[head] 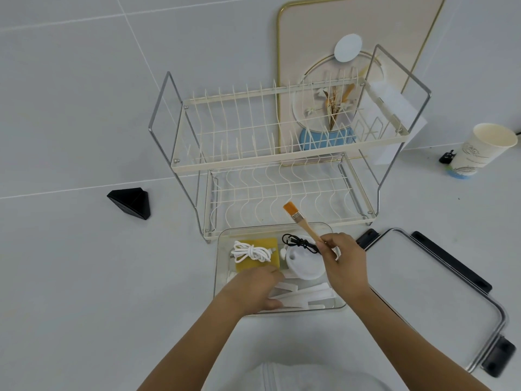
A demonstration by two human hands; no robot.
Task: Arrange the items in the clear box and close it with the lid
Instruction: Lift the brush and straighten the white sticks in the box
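Note:
The clear box (222, 235) sits on the white counter in front of me. Inside lie a yellow sponge (270, 244), a coiled white cable (251, 252), a black cord (300, 242), a white round piece (304, 263) and several white strips (313, 294). My right hand (342, 266) is shut on the wooden handle of a small brush (298, 218), its orange bristles pointing up and away over the box's far edge. My left hand (253, 289) reaches into the box's near left part, fingers resting on the white strips. The clear lid (439, 292) with black clips lies to the right of the box.
A two-tier wire dish rack (282, 153) stands right behind the box. A black wedge-shaped object (131, 203) lies at the left. A paper cup (479, 150) stands at the far right. A framed picture (352, 38) leans on the wall behind the rack.

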